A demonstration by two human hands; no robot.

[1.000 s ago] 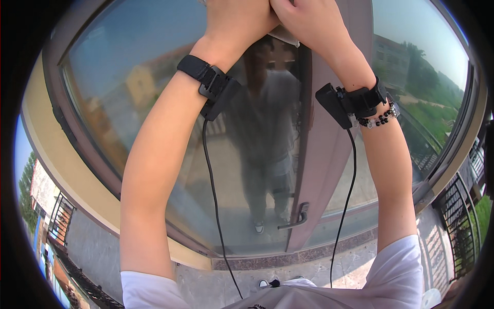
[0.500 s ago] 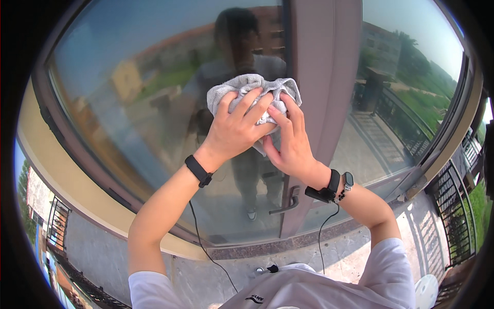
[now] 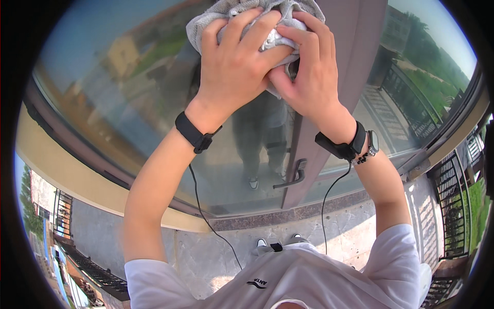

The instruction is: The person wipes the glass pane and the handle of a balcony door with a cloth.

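Observation:
A crumpled light-grey cloth [image 3: 206,26] is bunched up at the top of the view, in front of the glass door pane [image 3: 139,87]. Both my hands are on it, side by side. The fingers of my left hand [image 3: 234,62] curl over the cloth's left and middle part. Close against it, my right hand [image 3: 311,72] grips the right part, its thumb touching near the left hand. Folds of the cloth hang out between and below the hands. Whether it touches the glass is hard to tell.
Below the hands a dark door handle [image 3: 294,175] juts from the brown frame [image 3: 355,56]. Another glass pane [image 3: 411,87] is on the right. Black cables run from both wristbands. Paved floor [image 3: 206,257] lies below, with a black railing [image 3: 455,206] at the right.
Both hands and the cloth have moved up in the view and look larger. The door handle and floor edge also sit higher. My grip on the cloth stays the same.

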